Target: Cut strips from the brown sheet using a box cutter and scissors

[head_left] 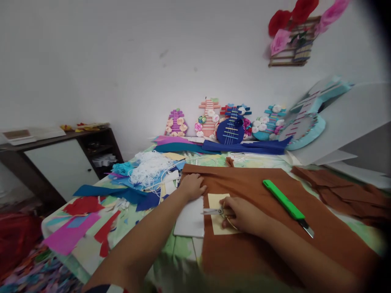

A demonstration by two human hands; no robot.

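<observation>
Spread over the table is a large brown cloth. My left hand lies with its fingers out on the cloth's left edge, just above a white board. In my right hand is a pair of scissors, gold at the handles, with the blades pointing left toward the white board. Under the scissors a pale yellow paper rests on the cloth, partly covered by my right hand. Right of that hand lies a green utility knife with its blade out.
Yarn and coloured scraps litter the table's left side. Brown pieces lie at the right. Along the wall stand several decorated lute shapes, one dark blue. A cabinet is at far left.
</observation>
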